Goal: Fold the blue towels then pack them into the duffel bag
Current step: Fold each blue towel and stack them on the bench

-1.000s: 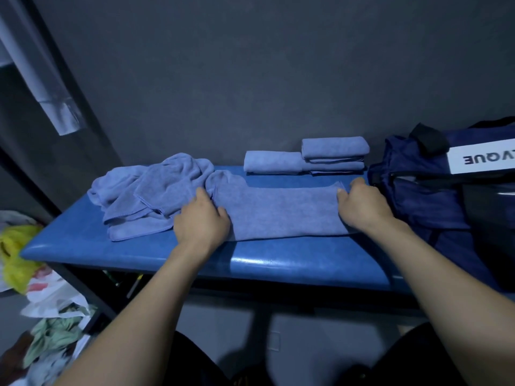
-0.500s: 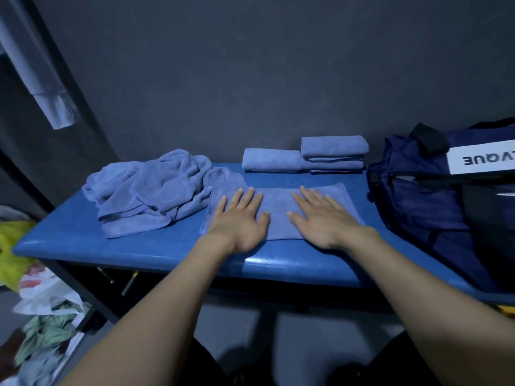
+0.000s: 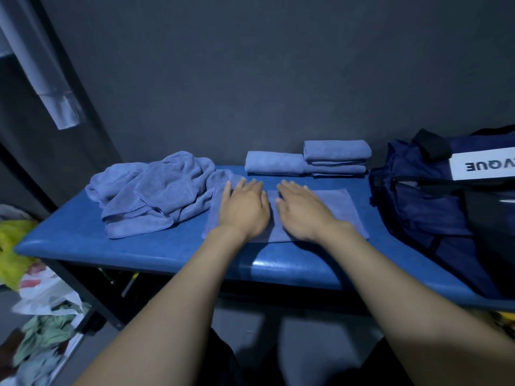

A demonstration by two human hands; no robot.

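Observation:
A blue towel (image 3: 344, 208) lies folded flat on the blue padded bench (image 3: 139, 252). My left hand (image 3: 243, 207) and my right hand (image 3: 302, 210) press on it side by side, palms down, fingers straight. To the left sits a crumpled heap of blue towels (image 3: 152, 192). At the back, against the wall, folded blue towels (image 3: 306, 160) rest in a low stack. The navy duffel bag (image 3: 434, 207) stands at the right end of the bench, its top gaping.
A dark grey wall rises right behind the bench. On the floor at the left lie a yellow bag (image 3: 11, 252) and plastic bags of clothes (image 3: 44, 316). A pale strip (image 3: 55, 104) hangs at upper left.
A second ago my hands held the towel's two ends apart. They came together onto its middle with fingers flat, and have since slid a little farther forward over it.

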